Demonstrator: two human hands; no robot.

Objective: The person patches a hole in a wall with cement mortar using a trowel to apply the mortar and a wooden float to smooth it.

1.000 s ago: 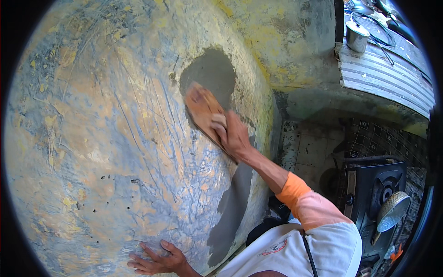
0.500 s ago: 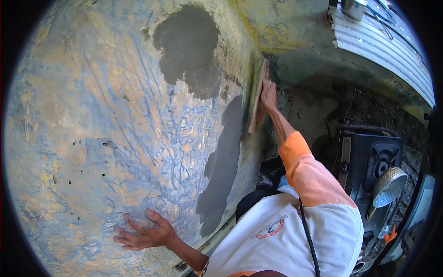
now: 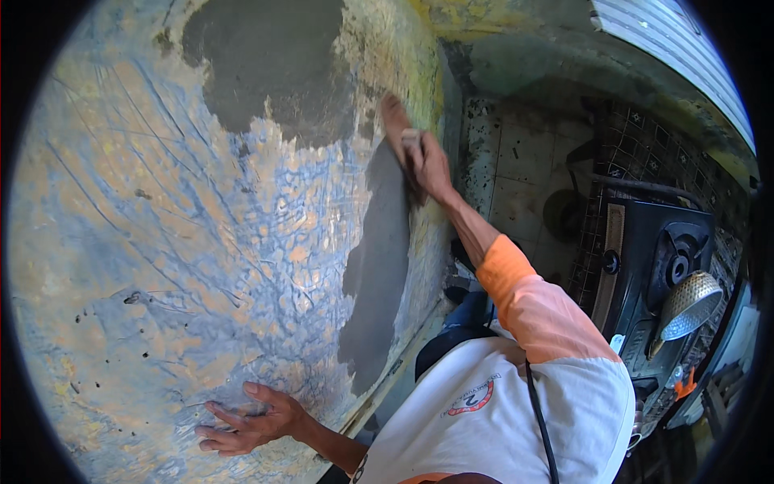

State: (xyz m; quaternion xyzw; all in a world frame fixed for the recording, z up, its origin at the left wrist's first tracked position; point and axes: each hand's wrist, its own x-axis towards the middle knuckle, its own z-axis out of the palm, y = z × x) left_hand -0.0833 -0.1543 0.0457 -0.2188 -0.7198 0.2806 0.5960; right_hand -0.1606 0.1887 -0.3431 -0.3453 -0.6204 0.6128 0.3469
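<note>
My right hand [image 3: 433, 167] is closed round the handle of a wooden plastering float [image 3: 394, 121]. The float's long, thin board is tilted, and its face lies at the wall [image 3: 153, 210] by the top of a long grey strip of wet plaster [image 3: 377, 266]. Above and to the left is a wider grey plaster patch [image 3: 270, 64] with a ragged lower edge. My left hand [image 3: 251, 419] rests with fingers spread on the scratched, flaking wall at the lower left, holding nothing.
At the right stands a black gas stove [image 3: 669, 250] with a perforated metal strainer [image 3: 691, 306] on it. An orange object [image 3: 685, 385] lies near its lower end. Light corrugated sheeting [image 3: 677, 56] juts in at the upper right. Beyond my right arm is a tiled floor [image 3: 516, 169].
My right hand has brought the float leftward from beside the wall corner to the top of the plaster strip. The view has shifted a little; my left hand stays on the wall.
</note>
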